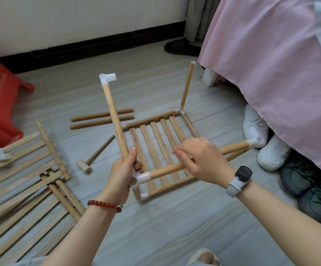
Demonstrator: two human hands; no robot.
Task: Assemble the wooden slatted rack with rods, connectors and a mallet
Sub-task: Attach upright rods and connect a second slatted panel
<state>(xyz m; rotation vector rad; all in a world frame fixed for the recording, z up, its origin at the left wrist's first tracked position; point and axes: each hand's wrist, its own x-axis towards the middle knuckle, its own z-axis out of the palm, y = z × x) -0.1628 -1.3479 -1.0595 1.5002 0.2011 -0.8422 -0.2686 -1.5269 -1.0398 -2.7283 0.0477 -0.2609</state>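
The slatted frame (159, 150) lay at the frame's centre, on the floor (155, 227). The mallet (94, 156) lay just left of it, two loose rods (102, 119) above that. A pile of slats (21, 179) filled the lower left, a stool (0, 104) above it. Shoes (271, 150) sat at right, under the bedcover (271, 64).

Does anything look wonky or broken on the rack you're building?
Nothing looks broken. The far corner post leans a bit and has no white connector on top, unlike the post the left hand grips. The mallet lies on the floor, unused.
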